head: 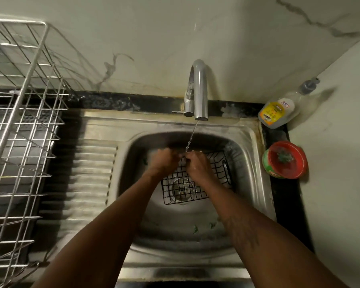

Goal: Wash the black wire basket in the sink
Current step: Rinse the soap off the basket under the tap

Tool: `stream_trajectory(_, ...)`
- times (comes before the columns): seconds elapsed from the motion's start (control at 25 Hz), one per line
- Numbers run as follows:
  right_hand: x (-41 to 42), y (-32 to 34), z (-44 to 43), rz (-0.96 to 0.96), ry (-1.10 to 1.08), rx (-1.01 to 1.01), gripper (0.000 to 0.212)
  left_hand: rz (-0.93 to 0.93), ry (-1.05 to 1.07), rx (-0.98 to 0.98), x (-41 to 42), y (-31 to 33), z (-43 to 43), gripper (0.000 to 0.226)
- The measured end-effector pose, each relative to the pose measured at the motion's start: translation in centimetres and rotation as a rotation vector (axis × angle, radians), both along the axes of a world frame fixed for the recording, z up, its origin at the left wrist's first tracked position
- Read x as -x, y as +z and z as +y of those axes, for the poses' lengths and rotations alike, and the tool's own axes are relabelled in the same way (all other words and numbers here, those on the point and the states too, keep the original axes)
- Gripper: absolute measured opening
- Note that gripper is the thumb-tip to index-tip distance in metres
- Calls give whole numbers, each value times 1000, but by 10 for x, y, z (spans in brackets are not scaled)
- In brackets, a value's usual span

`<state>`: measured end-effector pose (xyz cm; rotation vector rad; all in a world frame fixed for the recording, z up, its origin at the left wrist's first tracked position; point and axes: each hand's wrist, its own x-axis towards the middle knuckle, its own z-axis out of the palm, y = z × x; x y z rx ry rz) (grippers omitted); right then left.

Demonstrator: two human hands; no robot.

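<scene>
We are working with one basket [216,165], black wire, lying in the one sink [253,146]. It is sitting on the sink floor towards the far right, and its mesh is covering the drain [182,190], which is showing through the wires.

Our two hands are meeting at the basket's far rim, knuckle to knuckle. The left hand [164,161] is curling its fingers round the rim wire, and the right hand [197,165] is gripping the same rim just beside it. Motion blur is smearing the fingertips, so we cannot tell the exact hold. Both forearms are reaching in from the near edge and hiding the basket's middle and its near right corner.

One tap [199,90] is standing at the far side of the sink, and one thin stream of water [190,140] is falling from it onto the spot where the hands are meeting.

Two green scraps [195,229] are lying on the sink floor near us. One ribbed drainboard [92,173] is running along the sink's left side. One steel wire rack [23,121] is standing further left on the surface. To the right, one pump bottle [279,111] with a yellow label is leaning in the corner, and one red bowl [285,160] is sitting nearer, just beside the sink's rim.
</scene>
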<state>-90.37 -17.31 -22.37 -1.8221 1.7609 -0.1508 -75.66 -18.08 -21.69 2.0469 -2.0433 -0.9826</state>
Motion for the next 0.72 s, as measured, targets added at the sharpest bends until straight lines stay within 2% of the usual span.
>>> stream_trajectory(0.04,-1,-4,-2,14,6,-9,28,-96,-96,-27,1,-6,3,21)
stream_trajectory(0.12,-6,-8,-9,35,33,-16,36,-135,-148,-1,3,-13,-1,19)
stream_trajectory(0.4,-12,-15,-38,187,335,36,39,26,-196,64,-18,-28,-27,26)
stream_trajectory(0.6,30,-23,-56,309,365,-66,33,75,-238,-35,-45,-45,-37,16)
stream_trajectory(0.72,29,-28,-48,307,383,-102,45,17,-286,-88,-43,-51,-33,21)
